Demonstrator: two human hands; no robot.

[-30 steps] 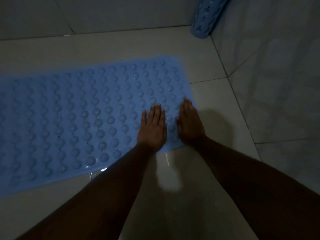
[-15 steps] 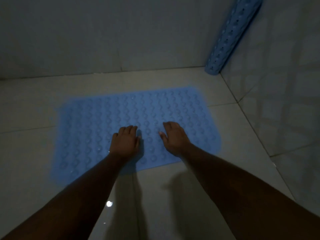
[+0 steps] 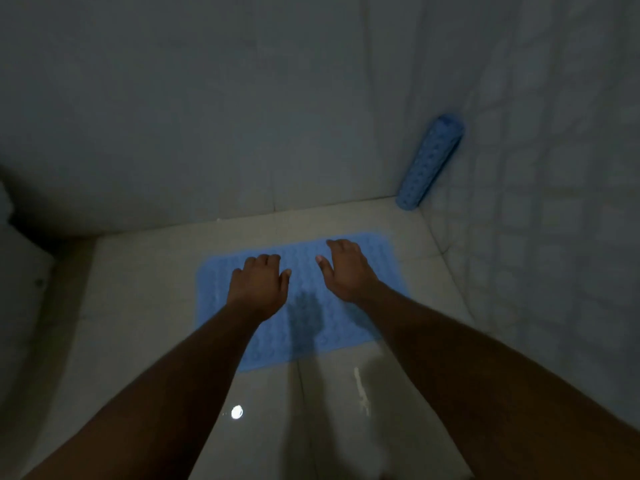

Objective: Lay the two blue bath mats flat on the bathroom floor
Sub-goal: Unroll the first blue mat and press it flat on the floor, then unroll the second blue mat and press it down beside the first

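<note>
One blue bath mat (image 3: pixel 388 271) with a bumpy surface lies flat on the pale tiled floor (image 3: pixel 145 306). A second blue mat (image 3: pixel 431 161) stands rolled up, leaning in the far right corner against the wall. My left hand (image 3: pixel 259 284) hovers above the flat mat's left part, fingers curled down and holding nothing. My right hand (image 3: pixel 346 271) hovers above the mat's middle, fingers apart and empty. Both hands cast shadows on the mat and hide part of it.
Tiled walls (image 3: pixel 554 237) close the corner at the back and right. A white fixture (image 3: pixel 20 271) stands at the left edge. The glossy floor shows a light reflection (image 3: pixel 237 412) and a wet streak (image 3: pixel 362 393) in front of the mat.
Both hands have lifted off the flat mat, where they pressed a second ago. The view has risen and pulled back, so the mat looks smaller and the rolled mat shows fully.
</note>
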